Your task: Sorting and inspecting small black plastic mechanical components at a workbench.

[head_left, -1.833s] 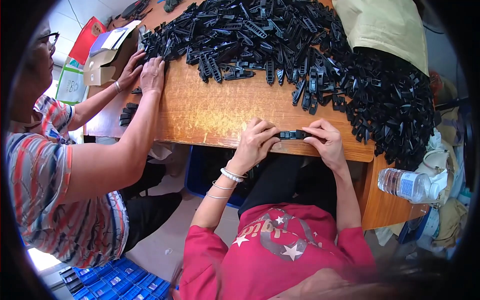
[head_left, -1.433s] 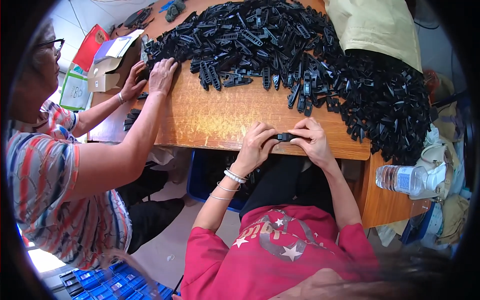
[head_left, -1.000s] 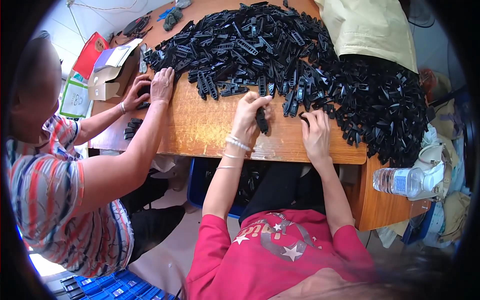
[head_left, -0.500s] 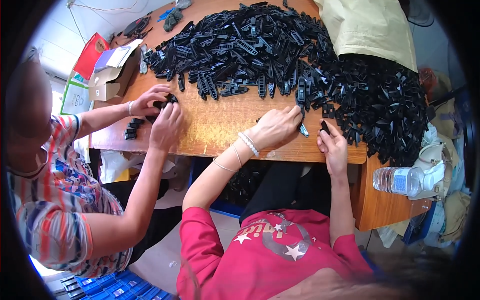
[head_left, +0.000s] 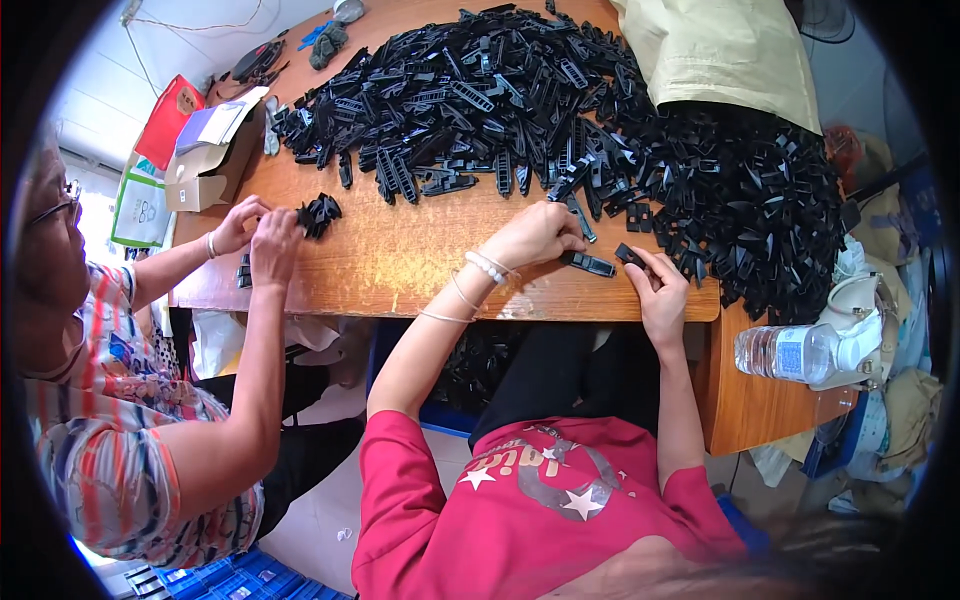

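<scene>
My left hand point(head_left: 535, 238), with a white beaded bracelet at the wrist, is closed at the near edge of the heap, its fingers curled down. An oblong black plastic clip point(head_left: 588, 264) juts out from under its fingers, just above the tabletop or on it; the exact contact is hidden. Beyond the fingertips, a narrow black strip point(head_left: 581, 220) lies slanted on the wood. My right hand point(head_left: 662, 298) pinches a small black plastic piece point(head_left: 629, 256) between thumb and fingers, a short gap to the right of the clip.
A large heap of black plastic parts point(head_left: 450, 100) covers the table's far side. More small black pieces point(head_left: 750, 210) spill from a cream sack point(head_left: 725, 60). At left, a co-worker's hands point(head_left: 262, 240) are beside a black cluster point(head_left: 320, 215). A water bottle point(head_left: 788, 354) lies at right.
My left hand has shifted slightly left and up, and the oblong clip now shows under it. My right hand has tilted its small piece toward the clip. The co-worker's hands have moved left.
</scene>
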`<state>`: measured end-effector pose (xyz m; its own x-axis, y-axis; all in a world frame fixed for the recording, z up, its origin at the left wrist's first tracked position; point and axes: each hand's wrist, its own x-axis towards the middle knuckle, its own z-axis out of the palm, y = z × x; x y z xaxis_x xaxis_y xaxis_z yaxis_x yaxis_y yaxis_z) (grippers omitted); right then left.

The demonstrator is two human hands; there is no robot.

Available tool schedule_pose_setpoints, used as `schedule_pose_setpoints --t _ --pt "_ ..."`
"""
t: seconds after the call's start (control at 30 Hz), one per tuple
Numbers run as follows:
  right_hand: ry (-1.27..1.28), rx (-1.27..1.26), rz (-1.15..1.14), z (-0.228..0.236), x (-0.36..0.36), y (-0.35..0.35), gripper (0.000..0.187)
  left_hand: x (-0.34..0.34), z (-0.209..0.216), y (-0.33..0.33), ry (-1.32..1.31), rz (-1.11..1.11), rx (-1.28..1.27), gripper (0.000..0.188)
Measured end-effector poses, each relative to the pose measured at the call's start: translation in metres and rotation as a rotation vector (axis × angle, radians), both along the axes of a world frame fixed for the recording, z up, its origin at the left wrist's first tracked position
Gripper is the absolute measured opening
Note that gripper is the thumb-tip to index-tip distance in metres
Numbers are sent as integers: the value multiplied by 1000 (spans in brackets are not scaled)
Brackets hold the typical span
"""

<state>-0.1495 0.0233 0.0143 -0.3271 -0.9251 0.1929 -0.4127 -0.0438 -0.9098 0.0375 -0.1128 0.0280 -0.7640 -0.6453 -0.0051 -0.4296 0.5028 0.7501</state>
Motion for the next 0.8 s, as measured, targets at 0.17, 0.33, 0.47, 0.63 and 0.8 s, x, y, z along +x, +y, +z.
schedule_pose_setpoints --t 0.17,0.33,0.47,0.63,0.8 --pt "55 -65 163 2 -1 -3 25 19 3 31 92 96 -114 22" --pt "145 -78 222 0 -9 -9 26 18 -4 42 155 117 -235 17" --pt "151 -92 244 4 -9 -9 26 15 -4 42 168 89 -274 15" --pt "256 -180 328 -6 -9 -18 26 13 -6 46 144 71 -279 15" --pt "194 -154 352 -9 11 -17 24 26 -2 63 81 155 -290 13"
